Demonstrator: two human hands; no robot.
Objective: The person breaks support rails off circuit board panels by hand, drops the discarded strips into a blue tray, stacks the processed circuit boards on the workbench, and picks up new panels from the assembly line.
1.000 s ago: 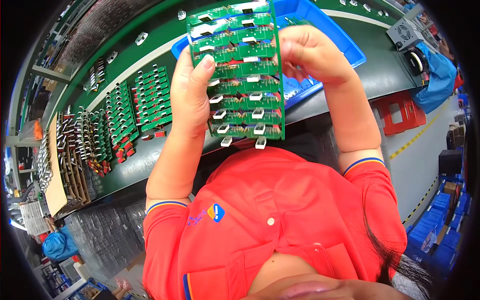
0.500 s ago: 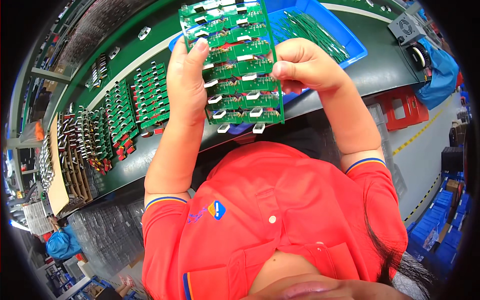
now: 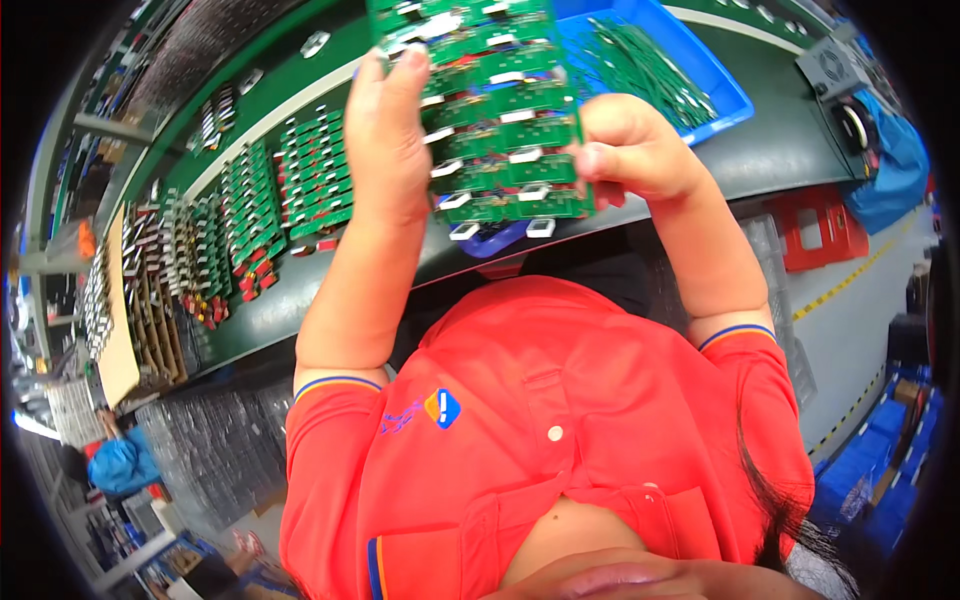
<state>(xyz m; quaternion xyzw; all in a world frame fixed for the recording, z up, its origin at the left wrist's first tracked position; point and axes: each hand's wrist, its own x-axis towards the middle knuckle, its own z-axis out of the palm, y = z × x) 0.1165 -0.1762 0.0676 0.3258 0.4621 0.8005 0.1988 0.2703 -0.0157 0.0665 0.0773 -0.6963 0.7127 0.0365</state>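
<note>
A green circuit board panel (image 3: 505,135), made up of rows of small boards with white connectors, is held up over the bench. My left hand (image 3: 390,140) grips its left edge, thumb across the front and fingers hidden behind. At the lower right edge, my right hand (image 3: 635,150) is closed with its thumb pressed against the panel's side strip; its other fingers are curled and partly hidden. The panel's top runs out of the picture and looks slightly blurred.
A blue tray (image 3: 725,95) of thin green strips stands behind my right hand. Similar panels (image 3: 315,175) line the bench to the left, beside a cardboard divider box (image 3: 125,320). A grey box with a fan (image 3: 825,65) and a red plastic crate (image 3: 820,230) are at the right.
The panel has moved away from me, its top going further out of the picture. My right hand now sits lower along its right edge. The whole view has shifted slightly.
</note>
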